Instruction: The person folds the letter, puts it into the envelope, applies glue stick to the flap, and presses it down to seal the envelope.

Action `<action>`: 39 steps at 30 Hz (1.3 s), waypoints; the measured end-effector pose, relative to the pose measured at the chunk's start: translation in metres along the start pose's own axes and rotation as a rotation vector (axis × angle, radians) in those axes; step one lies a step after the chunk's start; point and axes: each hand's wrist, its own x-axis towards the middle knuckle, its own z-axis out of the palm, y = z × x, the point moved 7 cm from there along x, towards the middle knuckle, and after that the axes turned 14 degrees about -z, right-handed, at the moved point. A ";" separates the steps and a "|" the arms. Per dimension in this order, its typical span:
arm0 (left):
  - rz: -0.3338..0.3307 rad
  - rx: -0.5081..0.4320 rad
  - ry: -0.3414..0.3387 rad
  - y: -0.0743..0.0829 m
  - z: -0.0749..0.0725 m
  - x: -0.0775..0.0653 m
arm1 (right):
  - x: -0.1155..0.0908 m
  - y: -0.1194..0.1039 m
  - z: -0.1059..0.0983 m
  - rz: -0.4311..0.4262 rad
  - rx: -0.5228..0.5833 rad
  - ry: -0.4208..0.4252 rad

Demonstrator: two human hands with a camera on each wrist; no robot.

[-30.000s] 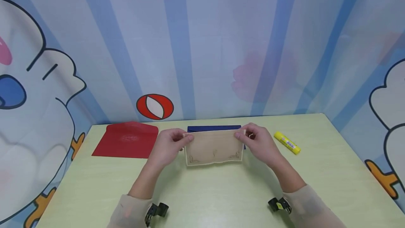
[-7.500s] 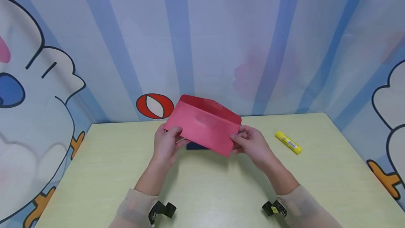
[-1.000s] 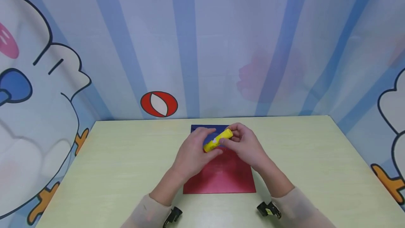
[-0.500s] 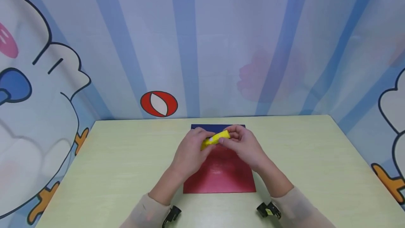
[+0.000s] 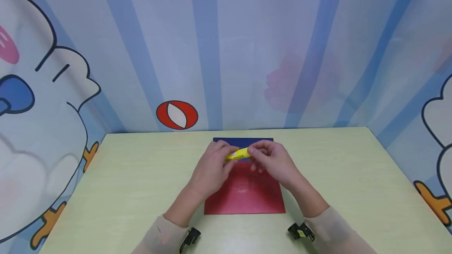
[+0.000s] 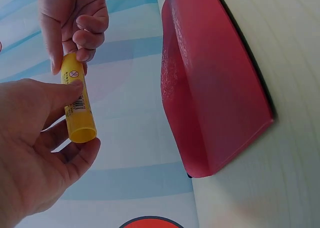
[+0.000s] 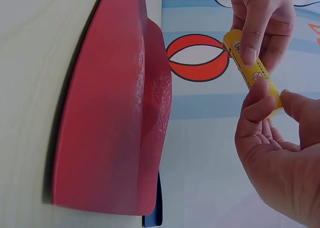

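Both hands hold a yellow glue stick (image 5: pixel 238 154) above a red envelope (image 5: pixel 244 191). My left hand (image 5: pixel 210 169) grips the labelled barrel, its thumb lying along the barcode in the left wrist view. With fingertips and thumb, my right hand (image 5: pixel 273 162) pinches the other end, as the right wrist view shows at the glue stick's lower tip (image 7: pixel 274 99). The red envelope lies in the middle of the table, its flap (image 6: pixel 175 78) raised on the far side. Behind and partly beneath it is a flat dark blue item (image 5: pixel 243 142), largely covered.
The pale yellow-green table (image 5: pixel 148 175) stretches out on both sides of the envelope. At its back edge hangs a light blue striped cloth (image 5: pixel 243 62) with cartoon prints. Small black wrist cameras (image 5: pixel 301 231) sit at the cuffs.
The tan card held earlier is out of sight. The red envelope came from the left onto the blue item, and the glue stick from the right. Lately my left fingers closed on it, levelling it.
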 end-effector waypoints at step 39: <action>0.039 0.040 -0.037 -0.001 -0.004 -0.001 | 0.001 -0.001 0.001 -0.066 -0.087 -0.065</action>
